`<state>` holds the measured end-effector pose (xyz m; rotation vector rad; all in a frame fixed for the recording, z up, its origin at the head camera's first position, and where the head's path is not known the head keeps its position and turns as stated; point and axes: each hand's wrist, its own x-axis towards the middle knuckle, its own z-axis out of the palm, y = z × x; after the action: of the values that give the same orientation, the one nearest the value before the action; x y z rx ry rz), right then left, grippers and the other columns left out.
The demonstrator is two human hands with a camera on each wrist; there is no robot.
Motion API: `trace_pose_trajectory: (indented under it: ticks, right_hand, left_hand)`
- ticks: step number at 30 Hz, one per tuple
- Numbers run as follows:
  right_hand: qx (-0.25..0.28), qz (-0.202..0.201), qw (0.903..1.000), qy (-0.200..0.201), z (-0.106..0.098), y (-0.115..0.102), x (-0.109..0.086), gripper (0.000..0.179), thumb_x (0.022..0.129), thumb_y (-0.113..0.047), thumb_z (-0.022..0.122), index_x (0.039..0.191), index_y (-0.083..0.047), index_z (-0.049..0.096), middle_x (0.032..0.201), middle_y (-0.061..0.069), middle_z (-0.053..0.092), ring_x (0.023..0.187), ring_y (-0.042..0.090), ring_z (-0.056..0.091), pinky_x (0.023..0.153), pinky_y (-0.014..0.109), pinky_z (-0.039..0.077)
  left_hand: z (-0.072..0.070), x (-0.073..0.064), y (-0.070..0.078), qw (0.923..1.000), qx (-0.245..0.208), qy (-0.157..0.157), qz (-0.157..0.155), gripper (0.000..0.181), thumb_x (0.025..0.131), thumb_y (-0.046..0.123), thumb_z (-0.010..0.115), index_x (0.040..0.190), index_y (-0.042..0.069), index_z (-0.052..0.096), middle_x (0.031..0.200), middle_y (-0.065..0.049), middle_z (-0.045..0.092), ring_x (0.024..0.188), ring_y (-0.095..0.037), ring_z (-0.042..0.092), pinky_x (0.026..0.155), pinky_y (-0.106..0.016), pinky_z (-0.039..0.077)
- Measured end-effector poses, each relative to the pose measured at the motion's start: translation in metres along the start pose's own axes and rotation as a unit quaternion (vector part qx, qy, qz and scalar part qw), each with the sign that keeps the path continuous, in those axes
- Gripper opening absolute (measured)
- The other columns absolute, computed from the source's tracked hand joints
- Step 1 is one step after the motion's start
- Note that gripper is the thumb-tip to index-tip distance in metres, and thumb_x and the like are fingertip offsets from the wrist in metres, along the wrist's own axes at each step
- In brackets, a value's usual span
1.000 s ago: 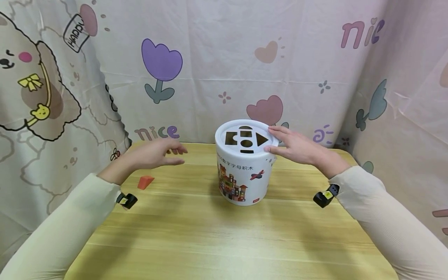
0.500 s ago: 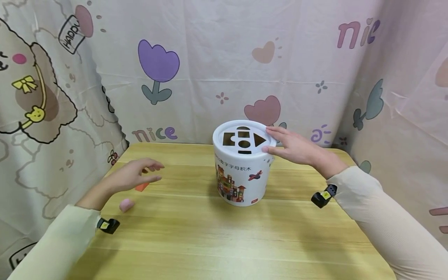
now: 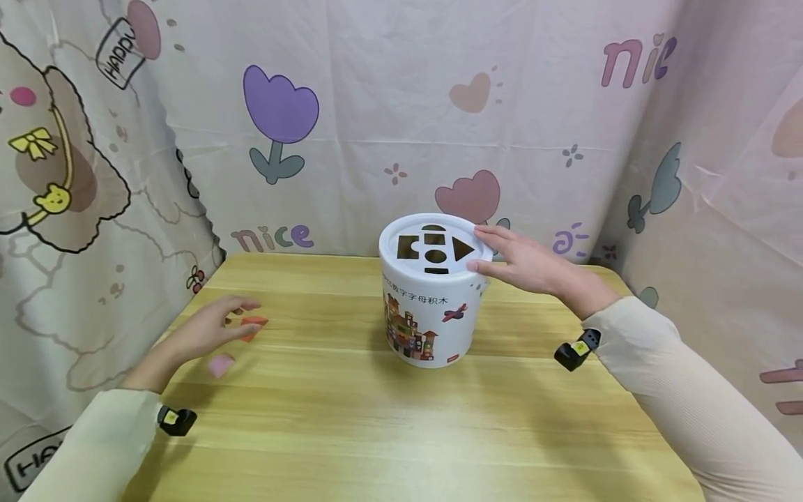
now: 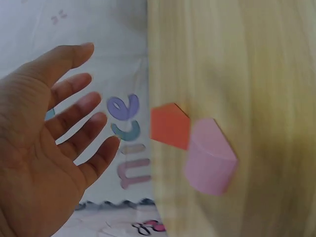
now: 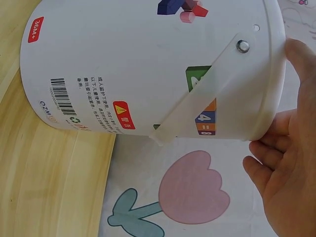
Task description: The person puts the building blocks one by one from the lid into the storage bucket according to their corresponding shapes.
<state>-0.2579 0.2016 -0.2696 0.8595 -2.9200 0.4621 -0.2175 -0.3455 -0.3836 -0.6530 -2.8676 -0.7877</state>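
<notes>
My left hand (image 3: 203, 329) hovers over the left side of the table with its fingers spread and loosely bent, holding nothing. An orange wedge-shaped block (image 3: 255, 322) shows just past its thumb, partly covered by it in the head view. Closer to the wrist lies a pink half-round block (image 3: 221, 365); in the left wrist view it sits beside the orange one. My right hand (image 3: 530, 263) rests with extended fingers and thumb on the lid rim of a white block bucket (image 3: 429, 307). The lid (image 3: 404, 226) has cut-out holes, including a triangle and a circle.
The bucket stands upright near the back of the wooden table (image 3: 351, 446). A translucent carrying handle (image 5: 197, 89) hangs down its side in the right wrist view. Patterned curtain cloth (image 3: 357, 84) encloses the table at the back and both sides.
My left hand has moved left and toward me, down to the blocks, bringing the pink block into view. My right hand has stayed on the bucket's rim. The head view has shifted slightly.
</notes>
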Motion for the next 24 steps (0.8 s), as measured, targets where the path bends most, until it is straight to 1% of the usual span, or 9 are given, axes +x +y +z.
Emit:
trace_pose_trajectory:
  ticks: [2, 4, 7, 10, 12, 15, 19, 22, 24]
  right_hand:
    - [0.003, 0.002, 1.0000, 0.000, 0.001, 0.000, 0.000, 0.084, 0.094, -0.064, 0.048, 0.155, -0.009, 0.029, 0.160, 0.008, 0.023, 0.143, 0.037, 0.026, 0.112, 0.057, 0.026]
    - [0.006, 0.001, 1.0000, 0.000, 0.001, 0.000, 0.001, 0.084, 0.094, -0.064, 0.048, 0.155, -0.009, 0.029, 0.160, 0.008, 0.023, 0.143, 0.036, 0.026, 0.112, 0.057, 0.026]
    - [0.011, 0.001, 0.9999, 0.001, 0.001, 0.001, 0.002, 0.085, 0.093, -0.065, 0.048, 0.155, -0.009, 0.029, 0.160, 0.008, 0.023, 0.143, 0.035, 0.026, 0.113, 0.056, 0.025]
    - [0.013, 0.001, 0.9999, 0.001, 0.000, 0.001, 0.002, 0.085, 0.093, -0.064, 0.048, 0.154, -0.008, 0.029, 0.160, 0.008, 0.023, 0.143, 0.036, 0.026, 0.113, 0.056, 0.025]
    - [0.010, 0.003, 0.9999, 0.001, -0.001, 0.000, 0.002, 0.085, 0.093, -0.065, 0.048, 0.155, -0.009, 0.028, 0.160, 0.007, 0.023, 0.143, 0.035, 0.026, 0.113, 0.055, 0.025]
    - [0.008, 0.003, 1.0000, 0.002, -0.001, 0.000, 0.002, 0.084, 0.093, -0.064, 0.048, 0.155, -0.010, 0.029, 0.160, 0.007, 0.023, 0.143, 0.036, 0.026, 0.113, 0.056, 0.025]
    - [0.006, 0.002, 1.0000, 0.003, -0.001, 0.000, 0.002, 0.084, 0.094, -0.063, 0.049, 0.155, -0.009, 0.029, 0.160, 0.008, 0.024, 0.143, 0.037, 0.025, 0.113, 0.056, 0.025]
    - [0.008, 0.003, 1.0000, 0.003, 0.000, 0.000, 0.002, 0.084, 0.094, -0.063, 0.049, 0.155, -0.009, 0.029, 0.160, 0.008, 0.024, 0.143, 0.036, 0.025, 0.113, 0.056, 0.024]
    - [0.009, 0.003, 0.9999, 0.004, 0.001, 0.001, 0.001, 0.084, 0.094, -0.064, 0.049, 0.154, -0.009, 0.029, 0.160, 0.008, 0.024, 0.143, 0.036, 0.026, 0.113, 0.055, 0.025]
  left_hand:
    - [0.001, -0.001, -0.008, 1.0000, 0.002, 0.000, -0.008, 0.050, 0.093, 0.024, 0.068, 0.130, -0.006, 0.054, 0.129, -0.030, 0.052, 0.114, -0.047, 0.050, 0.087, -0.060, 0.046]
    - [0.002, -0.002, -0.016, 0.9997, 0.006, -0.005, -0.023, 0.053, 0.093, 0.026, 0.069, 0.132, -0.006, 0.053, 0.132, -0.032, 0.047, 0.116, -0.050, 0.047, 0.089, -0.064, 0.043]
    - [0.004, -0.003, -0.026, 0.9986, 0.010, -0.020, -0.049, 0.060, 0.094, 0.030, 0.068, 0.136, -0.008, 0.048, 0.135, -0.036, 0.041, 0.116, -0.053, 0.044, 0.090, -0.067, 0.041]
    - [0.008, -0.003, -0.034, 0.9969, 0.017, -0.037, -0.067, 0.066, 0.093, 0.033, 0.068, 0.138, -0.011, 0.045, 0.135, -0.038, 0.039, 0.116, -0.055, 0.045, 0.091, -0.066, 0.041]
    - [0.009, -0.003, -0.037, 0.9960, 0.021, -0.045, -0.074, 0.068, 0.093, 0.034, 0.067, 0.138, -0.012, 0.044, 0.134, -0.039, 0.041, 0.114, -0.055, 0.047, 0.090, -0.065, 0.042]
    - [0.011, -0.003, -0.039, 0.9953, 0.015, -0.049, -0.082, 0.067, 0.093, 0.032, 0.068, 0.137, -0.013, 0.044, 0.128, -0.037, 0.050, 0.111, -0.051, 0.052, 0.090, -0.062, 0.044]
    - [0.014, -0.004, -0.043, 0.9951, 0.010, -0.044, -0.088, 0.062, 0.093, 0.030, 0.069, 0.134, -0.012, 0.047, 0.114, -0.026, 0.063, 0.103, -0.040, 0.060, 0.085, -0.051, 0.050]
    - [0.017, -0.005, -0.048, 0.9952, 0.009, -0.040, -0.088, 0.061, 0.093, 0.031, 0.069, 0.132, -0.011, 0.049, 0.110, -0.020, 0.066, 0.099, -0.034, 0.062, 0.081, -0.044, 0.051]
    - [0.019, -0.004, -0.051, 0.9951, 0.005, -0.037, -0.091, 0.060, 0.093, 0.032, 0.069, 0.131, -0.010, 0.050, 0.109, -0.019, 0.066, 0.098, -0.033, 0.063, 0.081, -0.043, 0.051]
